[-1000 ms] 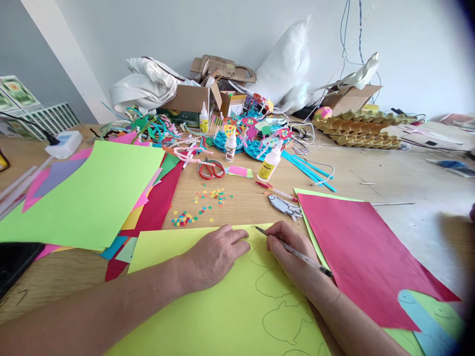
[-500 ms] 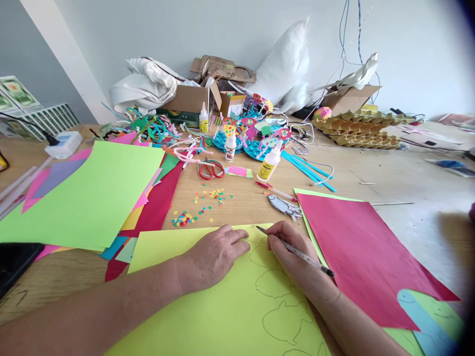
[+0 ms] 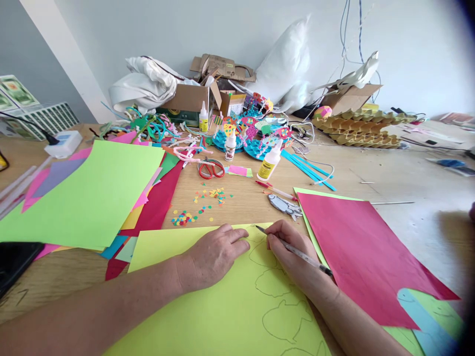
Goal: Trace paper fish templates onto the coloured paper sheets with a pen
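A large yellow sheet of paper (image 3: 208, 316) lies in front of me, with several fish-like outlines (image 3: 285, 321) drawn down its right side. Resting flat near its upper middle, my left hand (image 3: 215, 257) has its fingers stretched out on the paper. My right hand (image 3: 293, 252) grips a pen (image 3: 302, 255) with a clear barrel and a dark end, its tip at the sheet's top edge. Just beyond that hand lies a grey paper fish cutout (image 3: 285, 206).
Coloured sheets (image 3: 92, 193) are piled on the left, and red paper (image 3: 363, 247) lies on the right. Red-handled scissors (image 3: 211, 169), a glue bottle (image 3: 270, 162), confetti pieces (image 3: 185, 217) and blue strips (image 3: 309, 170) are farther back. Cardboard boxes (image 3: 185, 104) stand by the wall.
The pen tip has shifted very slightly to the left along the top edge of the yellow sheet. My left hand stays in place.
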A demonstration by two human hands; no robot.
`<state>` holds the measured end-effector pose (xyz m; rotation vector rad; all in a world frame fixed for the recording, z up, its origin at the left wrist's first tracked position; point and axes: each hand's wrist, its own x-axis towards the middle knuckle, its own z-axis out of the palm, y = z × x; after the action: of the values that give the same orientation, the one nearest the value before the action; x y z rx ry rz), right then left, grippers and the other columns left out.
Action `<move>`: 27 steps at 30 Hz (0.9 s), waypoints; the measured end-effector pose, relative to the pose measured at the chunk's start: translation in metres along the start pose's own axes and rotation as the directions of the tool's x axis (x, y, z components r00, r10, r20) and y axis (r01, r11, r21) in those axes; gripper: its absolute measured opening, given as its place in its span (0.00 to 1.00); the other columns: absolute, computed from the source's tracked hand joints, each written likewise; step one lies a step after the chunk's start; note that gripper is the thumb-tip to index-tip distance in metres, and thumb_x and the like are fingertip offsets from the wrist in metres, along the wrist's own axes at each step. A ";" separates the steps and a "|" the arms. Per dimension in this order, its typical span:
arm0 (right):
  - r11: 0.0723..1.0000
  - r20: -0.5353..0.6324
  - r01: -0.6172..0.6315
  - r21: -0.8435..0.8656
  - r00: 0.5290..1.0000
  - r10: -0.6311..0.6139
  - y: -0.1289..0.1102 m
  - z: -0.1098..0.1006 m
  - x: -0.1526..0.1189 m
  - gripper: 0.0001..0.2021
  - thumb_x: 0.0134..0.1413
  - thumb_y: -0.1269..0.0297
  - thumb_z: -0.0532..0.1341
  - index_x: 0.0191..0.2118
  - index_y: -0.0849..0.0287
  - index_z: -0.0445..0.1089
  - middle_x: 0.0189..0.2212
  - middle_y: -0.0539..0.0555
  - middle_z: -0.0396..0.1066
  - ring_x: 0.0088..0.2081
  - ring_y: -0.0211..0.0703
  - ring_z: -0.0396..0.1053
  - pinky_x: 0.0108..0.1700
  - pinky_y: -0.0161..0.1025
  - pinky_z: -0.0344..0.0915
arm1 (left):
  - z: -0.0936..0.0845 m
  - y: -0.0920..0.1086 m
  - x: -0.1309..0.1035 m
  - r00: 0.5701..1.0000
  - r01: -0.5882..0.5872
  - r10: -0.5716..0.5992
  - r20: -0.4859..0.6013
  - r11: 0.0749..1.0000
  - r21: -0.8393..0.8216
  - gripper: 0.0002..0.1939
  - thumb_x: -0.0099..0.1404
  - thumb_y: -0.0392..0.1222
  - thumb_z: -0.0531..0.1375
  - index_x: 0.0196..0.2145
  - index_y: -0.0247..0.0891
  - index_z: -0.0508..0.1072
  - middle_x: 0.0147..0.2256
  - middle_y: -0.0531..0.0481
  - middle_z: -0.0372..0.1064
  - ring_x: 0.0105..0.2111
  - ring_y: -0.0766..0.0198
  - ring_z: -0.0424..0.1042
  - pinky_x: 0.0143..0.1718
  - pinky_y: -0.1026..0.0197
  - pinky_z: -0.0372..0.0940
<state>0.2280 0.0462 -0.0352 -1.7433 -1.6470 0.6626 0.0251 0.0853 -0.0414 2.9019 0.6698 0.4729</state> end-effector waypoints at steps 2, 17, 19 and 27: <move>1.000 0.008 -0.006 0.010 1.000 0.006 -0.001 0.000 0.000 0.04 0.50 0.66 0.52 0.30 0.55 0.62 0.19 0.45 0.63 0.22 0.36 0.59 0.24 0.33 0.54 | 0.000 0.000 0.000 1.000 -0.003 0.003 -0.001 1.000 -0.002 0.18 0.56 0.22 0.49 0.42 0.36 0.67 0.50 0.46 0.63 0.46 0.60 0.64 0.50 0.58 0.60; 0.999 -0.002 -0.015 0.030 1.000 0.015 -0.003 -0.001 0.001 0.04 0.49 0.66 0.51 0.30 0.56 0.62 0.20 0.46 0.63 0.23 0.37 0.60 0.25 0.34 0.55 | 0.001 0.000 0.000 1.000 -0.009 0.009 -0.011 1.000 -0.007 0.18 0.56 0.22 0.49 0.41 0.36 0.67 0.49 0.45 0.63 0.46 0.60 0.64 0.50 0.57 0.60; 0.999 0.006 -0.021 0.031 1.000 0.021 -0.003 -0.001 0.001 0.04 0.49 0.66 0.51 0.30 0.56 0.62 0.19 0.46 0.62 0.22 0.37 0.59 0.24 0.34 0.54 | 0.000 0.000 0.000 1.000 -0.006 0.006 -0.008 1.000 -0.009 0.18 0.56 0.22 0.49 0.41 0.35 0.67 0.50 0.45 0.63 0.46 0.60 0.64 0.50 0.57 0.60; 0.998 -0.009 -0.043 0.054 0.999 0.043 -0.005 -0.001 0.002 0.04 0.48 0.66 0.51 0.29 0.55 0.62 0.19 0.45 0.62 0.21 0.36 0.58 0.23 0.34 0.53 | -0.001 0.000 0.001 1.000 0.001 -0.001 -0.001 1.000 -0.014 0.18 0.56 0.22 0.50 0.41 0.35 0.67 0.49 0.46 0.64 0.45 0.61 0.64 0.49 0.58 0.61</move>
<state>0.2257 0.0479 -0.0305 -1.7454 -1.5744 0.7106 0.0258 0.0855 -0.0398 2.8886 0.6654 0.4771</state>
